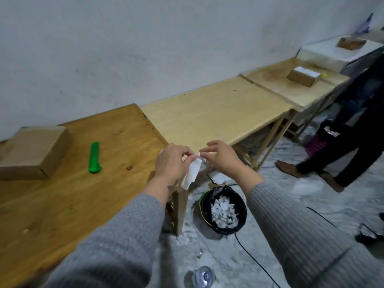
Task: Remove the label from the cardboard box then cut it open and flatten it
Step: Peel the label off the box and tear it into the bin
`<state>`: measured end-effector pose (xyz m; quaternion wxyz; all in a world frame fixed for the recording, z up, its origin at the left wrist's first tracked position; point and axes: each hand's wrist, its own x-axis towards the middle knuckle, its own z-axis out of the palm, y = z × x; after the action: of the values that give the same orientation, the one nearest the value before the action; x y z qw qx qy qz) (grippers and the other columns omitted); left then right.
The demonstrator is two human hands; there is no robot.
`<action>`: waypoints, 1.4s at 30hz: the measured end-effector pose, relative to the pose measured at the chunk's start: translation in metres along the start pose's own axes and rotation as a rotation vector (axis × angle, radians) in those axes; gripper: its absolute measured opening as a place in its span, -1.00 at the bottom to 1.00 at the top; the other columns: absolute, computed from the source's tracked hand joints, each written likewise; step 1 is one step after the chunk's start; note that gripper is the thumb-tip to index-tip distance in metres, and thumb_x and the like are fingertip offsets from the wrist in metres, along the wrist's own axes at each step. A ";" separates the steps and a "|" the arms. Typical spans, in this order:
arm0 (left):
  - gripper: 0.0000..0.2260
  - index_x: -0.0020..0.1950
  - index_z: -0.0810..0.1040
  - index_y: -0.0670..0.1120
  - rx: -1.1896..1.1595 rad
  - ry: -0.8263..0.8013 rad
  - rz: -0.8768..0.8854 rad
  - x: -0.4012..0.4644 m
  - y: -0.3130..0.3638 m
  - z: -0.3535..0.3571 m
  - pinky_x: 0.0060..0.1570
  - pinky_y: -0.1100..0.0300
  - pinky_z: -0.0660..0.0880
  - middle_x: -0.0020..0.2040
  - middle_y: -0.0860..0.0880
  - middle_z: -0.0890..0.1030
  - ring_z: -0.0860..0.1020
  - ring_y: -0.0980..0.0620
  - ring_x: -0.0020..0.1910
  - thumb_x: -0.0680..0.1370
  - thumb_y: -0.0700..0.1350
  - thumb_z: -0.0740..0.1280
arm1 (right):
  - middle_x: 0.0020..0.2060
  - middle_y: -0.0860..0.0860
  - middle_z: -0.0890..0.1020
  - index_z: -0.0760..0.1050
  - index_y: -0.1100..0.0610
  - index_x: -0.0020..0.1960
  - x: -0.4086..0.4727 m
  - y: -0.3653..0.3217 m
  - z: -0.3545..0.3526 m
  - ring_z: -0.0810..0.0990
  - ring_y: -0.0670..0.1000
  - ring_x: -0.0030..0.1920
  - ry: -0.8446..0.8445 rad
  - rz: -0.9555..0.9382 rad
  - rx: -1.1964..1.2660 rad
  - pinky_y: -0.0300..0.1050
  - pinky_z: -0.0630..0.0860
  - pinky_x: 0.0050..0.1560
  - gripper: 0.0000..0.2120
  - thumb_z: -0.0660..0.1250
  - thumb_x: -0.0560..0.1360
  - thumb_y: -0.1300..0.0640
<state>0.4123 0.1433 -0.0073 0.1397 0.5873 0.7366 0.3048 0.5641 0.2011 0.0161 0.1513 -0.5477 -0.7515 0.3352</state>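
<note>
Paper label (194,170): white and crumpled, it is hanging in the air between both hands, above the corner of the worktop and above the bin.
Left hand (172,163): its grip is pinching the upper edge of the label with thumb and fingers.
Right hand (221,155): its grip is pinching the same upper end of the label from the other side, fingers curled.
Cardboard box (34,151): brown, closed, it is lying flat at the left end of the dark wooden worktop (83,194), well apart from the hands.
Green cutter (95,157): it is lying on the worktop just beside the box, to its right.
Black bin (223,208): it is standing on the floor under the hands, holding white paper scraps.
Background: two more boxes (303,76) are lying on farther worktops, and another person's legs (342,146) are standing at the right.
</note>
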 end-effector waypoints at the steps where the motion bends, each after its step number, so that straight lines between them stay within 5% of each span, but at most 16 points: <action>1: -0.88 -0.10 0.65 0.15 0.000 -0.010 0.020 -0.004 0.012 0.011 -0.05 0.10 0.40 -0.10 0.09 0.61 0.51 0.05 -0.01 0.50 0.14 0.36 | 0.21 -0.01 0.60 0.62 0.04 0.14 -0.006 0.012 -0.007 0.56 0.02 0.19 0.031 -0.010 0.005 0.06 0.46 0.24 -0.75 0.31 0.53 -0.01; 4: -0.88 -0.10 0.66 0.11 0.039 -0.082 0.071 -0.011 0.039 0.037 -0.18 0.13 0.40 -0.11 0.09 0.62 0.52 0.06 -0.05 0.51 0.11 0.37 | 0.06 0.00 0.69 0.60 0.03 0.18 -0.019 0.044 -0.025 0.63 -0.01 0.06 0.056 0.011 0.029 0.00 0.54 0.16 -0.76 0.30 0.54 0.03; 9: -0.89 -0.14 0.64 0.12 0.085 -0.175 0.136 -0.012 0.070 0.072 -0.19 0.13 0.46 -0.15 0.12 0.59 0.53 0.07 -0.12 0.51 0.11 0.37 | -0.23 -0.10 0.68 0.58 -0.07 -0.24 -0.023 0.085 -0.049 0.62 -0.05 -0.11 0.012 0.031 -0.182 0.02 0.56 0.04 -0.86 0.42 0.42 -0.11; 15: -0.83 -0.06 0.65 0.08 0.176 -0.226 0.206 0.001 0.088 0.104 -0.20 0.08 0.47 -0.13 0.10 0.63 0.52 0.03 -0.10 0.56 0.10 0.30 | -0.07 -0.09 0.68 0.53 -0.08 0.16 -0.016 0.115 -0.055 0.54 0.01 0.10 0.084 -0.020 -0.304 0.01 0.31 0.17 -0.73 0.38 0.47 -0.03; 18: -0.81 0.00 0.64 0.08 0.214 -0.270 0.158 0.010 0.090 0.114 -0.07 0.04 0.49 -0.11 0.05 0.65 0.53 0.00 -0.09 0.58 0.11 0.28 | -0.12 -0.06 0.67 0.60 -0.06 -0.08 -0.004 0.120 -0.057 0.52 0.04 0.08 0.040 0.017 -0.375 0.03 0.29 0.19 -0.93 0.36 0.49 -0.02; 23: -0.88 -0.13 0.58 0.13 0.123 -0.380 0.047 0.038 0.085 0.126 -0.11 0.12 0.40 -0.16 0.14 0.62 0.49 0.06 -0.15 0.56 0.08 0.31 | -0.19 -0.02 0.62 0.51 -0.01 -0.24 0.015 0.127 -0.051 0.49 0.02 -0.04 0.005 0.005 -0.318 -0.02 0.45 0.03 -0.90 0.35 0.45 0.04; 27: -0.81 -0.26 0.55 0.14 -0.027 -0.408 -0.092 0.060 0.082 0.131 0.20 0.01 0.40 -0.31 0.24 0.55 0.52 0.09 -0.13 0.56 0.00 0.33 | -0.26 0.02 0.58 0.36 -0.06 -0.35 0.028 0.123 -0.051 0.46 0.00 -0.17 0.064 -0.097 -0.292 -0.11 0.41 -0.17 -0.76 0.34 0.42 0.14; 36: -0.81 -0.22 0.67 0.05 -0.062 -0.310 -0.199 0.099 0.108 0.152 0.28 0.03 0.28 -0.35 0.29 0.53 0.51 0.15 -0.11 0.54 -0.01 0.33 | -0.33 0.05 0.60 0.55 0.19 -0.25 0.065 0.156 -0.074 0.45 0.07 -0.13 0.149 -0.284 -0.351 -0.06 0.36 -0.13 -0.86 0.33 0.47 0.22; 42: -0.84 -0.07 0.65 0.10 -0.304 -0.325 -0.294 0.111 0.135 0.194 0.02 0.05 0.53 -0.08 0.04 0.69 0.60 -0.05 -0.15 0.60 -0.03 0.28 | -0.20 -0.05 0.65 0.61 0.06 -0.09 0.100 0.207 -0.116 0.46 0.05 0.00 0.101 -0.307 -0.304 -0.03 0.28 0.03 -0.92 0.34 0.50 0.11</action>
<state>0.5970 0.3210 -0.0585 0.3856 0.4876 0.7276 0.2900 0.7468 0.3695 -0.0513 0.1540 -0.4593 -0.8595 0.1633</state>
